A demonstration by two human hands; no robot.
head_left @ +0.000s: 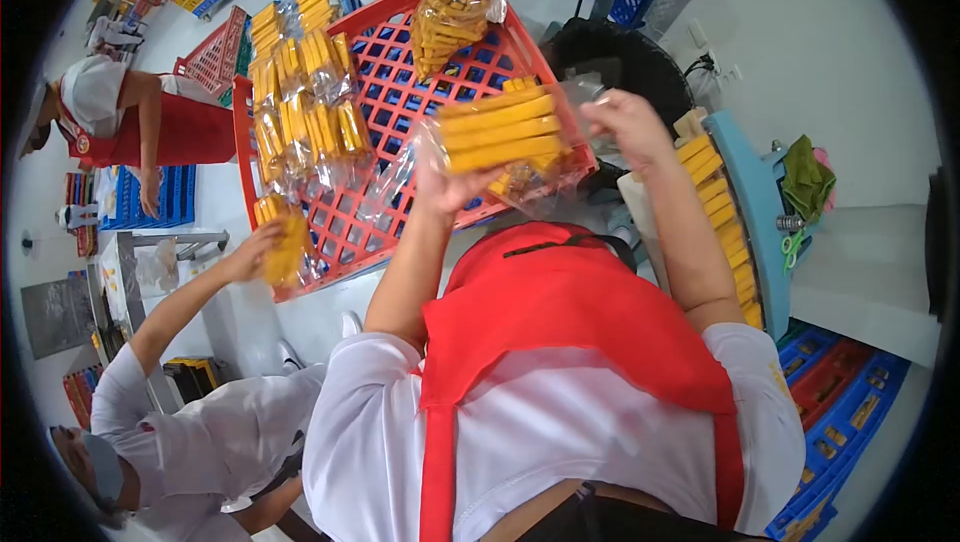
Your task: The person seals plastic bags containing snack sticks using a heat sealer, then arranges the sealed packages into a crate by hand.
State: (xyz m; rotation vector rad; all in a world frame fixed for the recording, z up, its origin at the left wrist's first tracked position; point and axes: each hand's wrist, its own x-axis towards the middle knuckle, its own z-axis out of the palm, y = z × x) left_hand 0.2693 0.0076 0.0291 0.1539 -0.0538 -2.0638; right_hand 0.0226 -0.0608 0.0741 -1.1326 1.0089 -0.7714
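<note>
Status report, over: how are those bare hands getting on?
Left hand holding bagged yellow sticks. Right hand at their right end, grip unclear. Red crate just ahead; co-worker's hand off left, nothing visibly in the way.

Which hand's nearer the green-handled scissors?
Right. The right hand is up and left of the green-handled scissors in the image; the left hand is farther left, holding the bagged yellow sticks.

Near the centre, the left hand (446, 184) holds a clear bag of yellow sticks (505, 132) over a red crate (242, 112); the right hand (632, 124), toward 2 o'clock, is at the bag's far end, its grip blurred. In the crate, bagged packs (322, 128) cluster at 10 o'clock, a bulging bag (448, 24) at 12. At 9, a co-worker's hand (254, 250) holds a yellow pack (288, 252).
</note>
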